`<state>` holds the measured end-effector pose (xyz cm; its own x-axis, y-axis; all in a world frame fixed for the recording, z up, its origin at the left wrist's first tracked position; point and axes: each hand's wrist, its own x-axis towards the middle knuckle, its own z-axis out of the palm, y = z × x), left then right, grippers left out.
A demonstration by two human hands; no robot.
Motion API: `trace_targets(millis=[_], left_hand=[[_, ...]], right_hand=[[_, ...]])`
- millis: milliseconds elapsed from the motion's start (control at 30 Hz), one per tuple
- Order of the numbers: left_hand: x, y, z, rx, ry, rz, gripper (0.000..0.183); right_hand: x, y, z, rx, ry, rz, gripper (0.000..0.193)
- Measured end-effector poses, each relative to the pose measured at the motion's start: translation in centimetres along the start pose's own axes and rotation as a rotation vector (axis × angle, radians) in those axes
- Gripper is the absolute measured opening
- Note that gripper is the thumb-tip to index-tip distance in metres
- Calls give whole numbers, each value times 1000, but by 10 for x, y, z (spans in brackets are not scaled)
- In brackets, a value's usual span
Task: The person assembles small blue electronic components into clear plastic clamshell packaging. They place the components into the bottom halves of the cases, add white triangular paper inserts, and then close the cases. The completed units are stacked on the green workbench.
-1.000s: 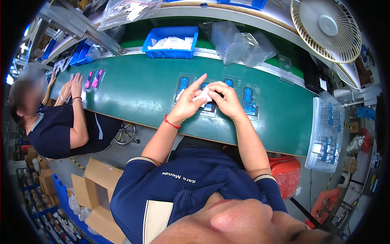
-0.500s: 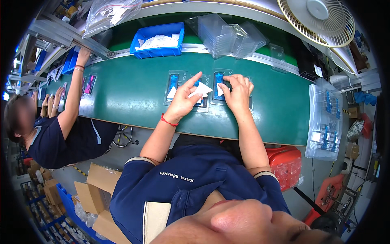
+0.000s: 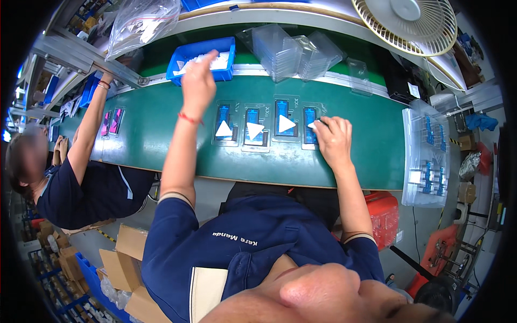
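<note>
Four clear plastic trays, each with a blue-and-black flat part, lie in a row on the green table. White triangular pieces rest on the left tray (image 3: 224, 130), the second tray (image 3: 254, 130) and the third tray (image 3: 286, 125). At the rightmost tray (image 3: 310, 141), my right hand (image 3: 336, 141) pinches a small white triangular piece (image 3: 313, 125) by the blue part's edge. My left hand (image 3: 198, 86) is over the near rim of the blue bin (image 3: 207, 76), which holds white pieces. One of its fingers points up; motion blurs the others, and whatever they hold cannot be made out.
Stacked clear trays (image 3: 277, 51) stand behind the row. A fan (image 3: 406, 24) is at the back right, and a clear box of blue parts (image 3: 428, 161) at the right edge. At left, a co-worker's arm (image 3: 89, 126) reaches over pink parts (image 3: 112, 123).
My left hand has gone from the second tray, where it held white triangles, up to the blue bin. My right hand has shifted from the third tray to the rightmost one.
</note>
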<state>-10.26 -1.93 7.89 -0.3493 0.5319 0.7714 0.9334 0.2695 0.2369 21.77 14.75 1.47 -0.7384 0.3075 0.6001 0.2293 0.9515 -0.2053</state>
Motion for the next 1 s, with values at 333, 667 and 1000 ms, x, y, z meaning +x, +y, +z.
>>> trace_targets(millis=[333,667,1000], left_hand=[[-61,36,-11,174,-273,-195,60],[-130,12,-51,300,-550,-364,59],[-171,-241,-156,578,-629,-399,56]], right_hand=[[12,-6,-7,139,-454,5,89],[42,-88,82,252,-325,-224,77],[102,-219,180,616,-267,-244,80]])
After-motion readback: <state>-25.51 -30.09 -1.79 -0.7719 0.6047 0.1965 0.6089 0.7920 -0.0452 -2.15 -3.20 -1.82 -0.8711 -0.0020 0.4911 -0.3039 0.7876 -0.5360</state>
